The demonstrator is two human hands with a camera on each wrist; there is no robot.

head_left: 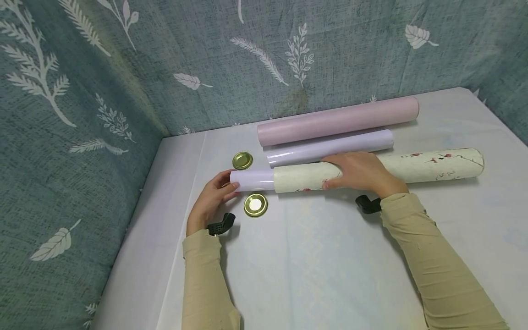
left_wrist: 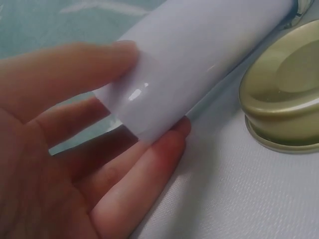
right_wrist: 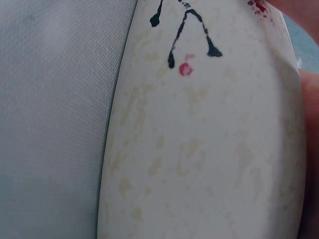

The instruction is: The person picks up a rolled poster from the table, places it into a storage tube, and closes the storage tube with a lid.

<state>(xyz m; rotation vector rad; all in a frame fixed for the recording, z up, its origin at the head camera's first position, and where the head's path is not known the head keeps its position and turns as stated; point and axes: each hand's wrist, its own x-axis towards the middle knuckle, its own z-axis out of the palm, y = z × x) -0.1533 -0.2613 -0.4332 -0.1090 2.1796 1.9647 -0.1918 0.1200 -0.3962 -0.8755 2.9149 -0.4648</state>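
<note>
A glossy pale lavender roll pokes out of the left end of a wider cream roll with red and black floral marks. My left hand grips the lavender roll's free end, thumb on top and fingers beneath; the left wrist view shows this lavender end up close. Farther right, my right hand lies over the cream roll, fingers on its far side and thumb on the near side. The right wrist view is filled by the cream roll's patterned surface. Whether the lavender roll runs deep inside is hidden.
Behind the cream roll lie a second lavender roll and a longer pink roll. Gold jar lids flank the held lavender roll, one lid behind it and another lid in front. A leaf-patterned curtain borders the white-covered table.
</note>
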